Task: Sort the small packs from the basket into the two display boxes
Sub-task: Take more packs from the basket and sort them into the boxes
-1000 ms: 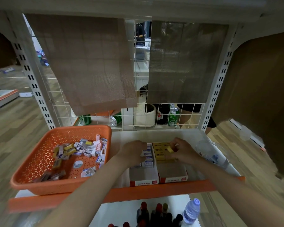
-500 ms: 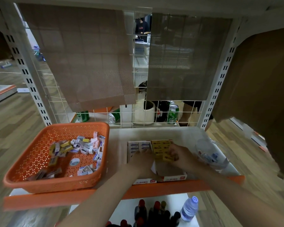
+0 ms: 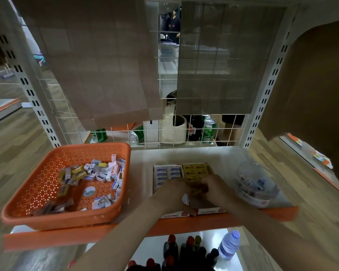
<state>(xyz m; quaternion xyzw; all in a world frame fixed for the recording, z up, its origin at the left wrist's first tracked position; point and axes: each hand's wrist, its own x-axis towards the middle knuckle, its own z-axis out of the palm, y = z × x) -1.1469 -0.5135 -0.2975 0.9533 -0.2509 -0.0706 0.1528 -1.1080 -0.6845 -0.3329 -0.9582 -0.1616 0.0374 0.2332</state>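
Head view: white shelf (image 3: 141, 163) with orange front edge, wood floor (image 3: 14, 143) around.
Orange basket (image 3: 67, 148) at left, loose packs (image 3: 98, 173) inside. Two boxes at centre, touching: left box (image 3: 165, 172) with white packs, right box (image 3: 196, 170) with yellow. Both hands over their near halves; right hand (image 3: 219, 189) pinches a yellow pack (image 3: 196, 190); left hand (image 3: 172, 192) blurred, grip cannot be told. Clear tub (image 3: 256, 182) at right. Wire grid (image 3: 219, 130), hanging mats (image 3: 106, 65) and cans (image 3: 208, 130) behind.

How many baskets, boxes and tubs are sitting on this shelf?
Orange basket: 1
Display boxes: 2 (left display box, right display box)
Clear tub: 1
Total: 4
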